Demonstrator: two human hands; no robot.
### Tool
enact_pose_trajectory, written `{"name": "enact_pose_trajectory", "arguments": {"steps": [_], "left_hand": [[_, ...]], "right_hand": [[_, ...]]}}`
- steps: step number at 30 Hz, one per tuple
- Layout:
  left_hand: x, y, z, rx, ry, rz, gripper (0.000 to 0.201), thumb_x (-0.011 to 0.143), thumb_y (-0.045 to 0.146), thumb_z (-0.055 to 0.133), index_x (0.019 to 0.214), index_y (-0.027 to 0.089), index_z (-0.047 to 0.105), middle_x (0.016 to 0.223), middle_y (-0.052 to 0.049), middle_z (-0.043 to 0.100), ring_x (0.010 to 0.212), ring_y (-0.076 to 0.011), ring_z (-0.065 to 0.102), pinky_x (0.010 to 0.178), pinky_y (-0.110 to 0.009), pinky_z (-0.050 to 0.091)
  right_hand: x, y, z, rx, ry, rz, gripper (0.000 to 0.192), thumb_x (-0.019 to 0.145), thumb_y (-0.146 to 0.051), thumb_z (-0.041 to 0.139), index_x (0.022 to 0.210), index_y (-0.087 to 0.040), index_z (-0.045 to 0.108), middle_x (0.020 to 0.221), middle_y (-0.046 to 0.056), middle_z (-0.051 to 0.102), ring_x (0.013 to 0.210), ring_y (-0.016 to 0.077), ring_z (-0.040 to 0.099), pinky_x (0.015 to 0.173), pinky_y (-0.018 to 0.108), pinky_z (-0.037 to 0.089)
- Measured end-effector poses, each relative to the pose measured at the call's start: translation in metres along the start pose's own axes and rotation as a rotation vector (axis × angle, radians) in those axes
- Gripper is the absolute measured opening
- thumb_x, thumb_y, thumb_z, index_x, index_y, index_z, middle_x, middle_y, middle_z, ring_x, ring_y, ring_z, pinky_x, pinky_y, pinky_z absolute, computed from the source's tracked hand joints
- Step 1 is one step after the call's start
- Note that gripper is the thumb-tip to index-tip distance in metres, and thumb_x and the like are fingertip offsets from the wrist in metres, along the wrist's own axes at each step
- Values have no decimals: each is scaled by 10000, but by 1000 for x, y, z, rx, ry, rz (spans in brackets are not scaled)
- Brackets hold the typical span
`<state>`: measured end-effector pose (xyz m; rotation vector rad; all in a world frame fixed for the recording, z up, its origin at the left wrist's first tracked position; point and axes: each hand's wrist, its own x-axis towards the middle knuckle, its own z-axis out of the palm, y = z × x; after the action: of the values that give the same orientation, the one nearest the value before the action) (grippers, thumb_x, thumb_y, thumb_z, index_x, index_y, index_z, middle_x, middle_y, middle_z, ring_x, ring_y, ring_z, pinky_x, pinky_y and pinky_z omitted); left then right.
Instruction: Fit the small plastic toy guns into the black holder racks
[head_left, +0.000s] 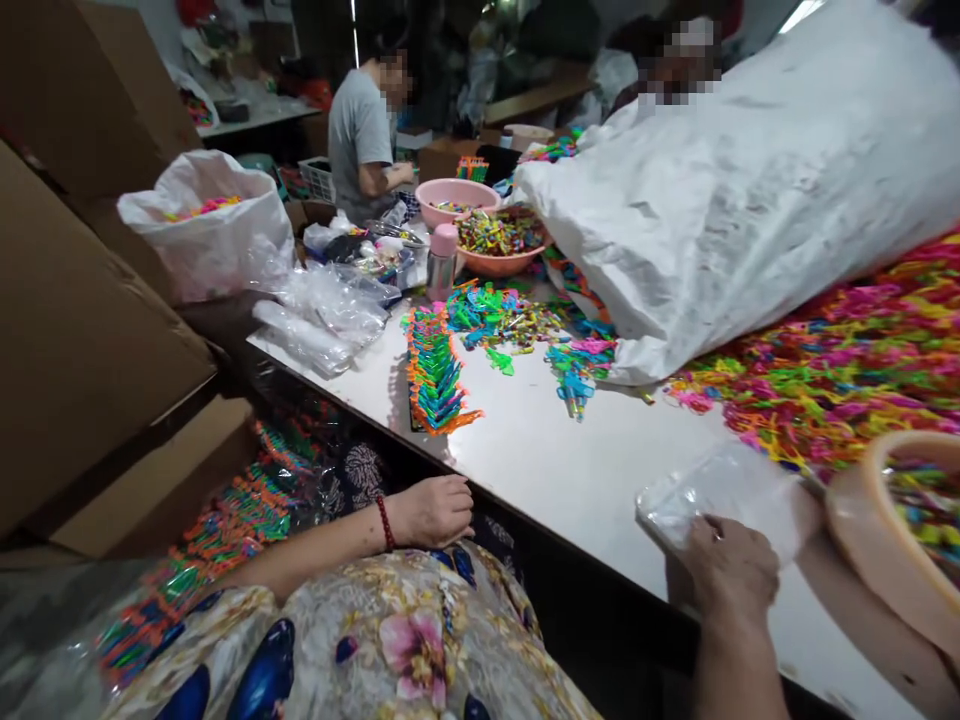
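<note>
Right hand (731,570) pinches a clear plastic bag (720,500) at the table's (555,460) near edge, beside the tan basin (862,530). Left hand (431,510) loosely curled, empty, on the lap. Risk: one-handed grip, slick bag could slide off the edge.

White table (570,470) loaded with coloured plastic pieces (832,370), large white sack (750,190), pink basins (499,262), clear bags (322,320).
</note>
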<state>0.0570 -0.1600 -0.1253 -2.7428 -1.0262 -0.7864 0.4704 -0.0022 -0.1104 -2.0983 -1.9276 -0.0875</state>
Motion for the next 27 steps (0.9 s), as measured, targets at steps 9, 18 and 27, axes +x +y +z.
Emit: {"name": "enact_pose_trajectory", "arguments": {"steps": [9,18,27], "left_hand": [[-7,-12,-33,90,486,-239,255,933,160,663,1185,125,657,1097,-129,760,1160,-255,687,1086,-493,570],[37,-105,-107,86,3,-181,605,969,405,663,1508,171,518,1523,-188,547,1530,-369,375,1227,-594,392],[47,-144,-106,-30,-127,-181,571,940,471,714,1425,198,589,1421,-181,565,1393,-340,492,1154,-558,459]], "right_hand": [[13,-10,-5,308,-131,194,219,711,-434,603,542,-312,537,668,174,605,743,380,644,724,573,485],[-60,-220,26,941,-346,-525,405,945,-506,613,1211,-212,689,1102,113,723,918,217,699,849,384,573],[-62,-300,74,775,-372,-667,88,927,-168,659,1011,-186,679,955,64,671,920,204,581,832,300,454]]}}
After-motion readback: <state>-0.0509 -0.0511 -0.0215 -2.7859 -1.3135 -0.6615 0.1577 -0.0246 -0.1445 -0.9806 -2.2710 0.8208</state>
